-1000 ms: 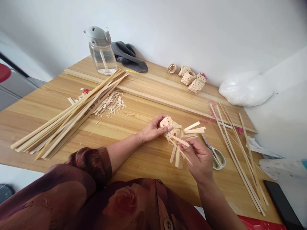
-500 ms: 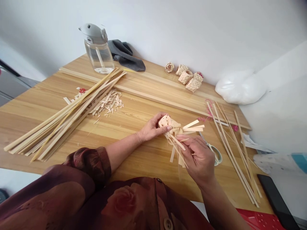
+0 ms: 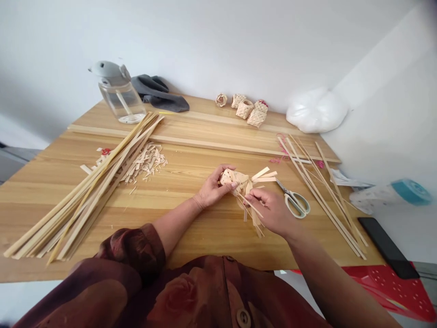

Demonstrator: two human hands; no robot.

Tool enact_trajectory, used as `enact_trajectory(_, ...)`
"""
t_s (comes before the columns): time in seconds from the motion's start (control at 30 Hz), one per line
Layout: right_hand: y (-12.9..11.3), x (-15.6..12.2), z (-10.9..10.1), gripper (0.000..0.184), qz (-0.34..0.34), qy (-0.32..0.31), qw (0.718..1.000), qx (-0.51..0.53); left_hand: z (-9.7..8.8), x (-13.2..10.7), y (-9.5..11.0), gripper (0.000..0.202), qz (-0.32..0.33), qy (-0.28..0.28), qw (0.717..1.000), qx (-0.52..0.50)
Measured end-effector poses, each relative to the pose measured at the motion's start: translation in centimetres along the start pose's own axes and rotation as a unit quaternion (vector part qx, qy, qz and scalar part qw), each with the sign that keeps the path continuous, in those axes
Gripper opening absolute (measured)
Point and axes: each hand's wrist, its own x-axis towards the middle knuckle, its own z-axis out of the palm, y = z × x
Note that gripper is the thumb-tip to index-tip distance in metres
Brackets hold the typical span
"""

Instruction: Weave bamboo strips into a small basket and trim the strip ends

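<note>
There's one left hand, one right hand, one half-woven basket, one pair of scissors, one water bottle, one phone and one gray cloth here.

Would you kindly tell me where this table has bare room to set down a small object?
Bare wood lies between the wood shavings and the left hand, and behind the woven piece, up to the long lath. It is crowded at the left, by the strip bundle, and at the right, around the scissors and loose strips.
</note>
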Motion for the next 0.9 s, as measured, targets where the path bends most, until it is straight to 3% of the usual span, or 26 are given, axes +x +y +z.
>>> enact_trajectory(0.2,-0.3,0.2,0.0,0.038,-0.047,-0.005,0.982,-0.180,0.1,0.1,-0.2,0.061,-0.006,-0.022,1.000,-0.015)
enact_trajectory(0.43,-3.0,0.6,-1.2,0.033,0.032,-0.122,0.938,-0.324,0.6,0.0,0.2,0.060,-0.032,-0.025,0.996,-0.075)
enact_trajectory(0.6,-3.8,1.3,-1.9,0.033,0.055,-0.177,0.917,-0.354,0.7,0.0,0.1,0.058,-0.040,-0.010,0.993,-0.109)
enact_trajectory(0.9,-2.9,1.9,-2.5,0.035,0.016,-0.196,0.927,-0.320,0.8,0.1,0.3,0.059,-0.036,-0.012,0.991,-0.125)
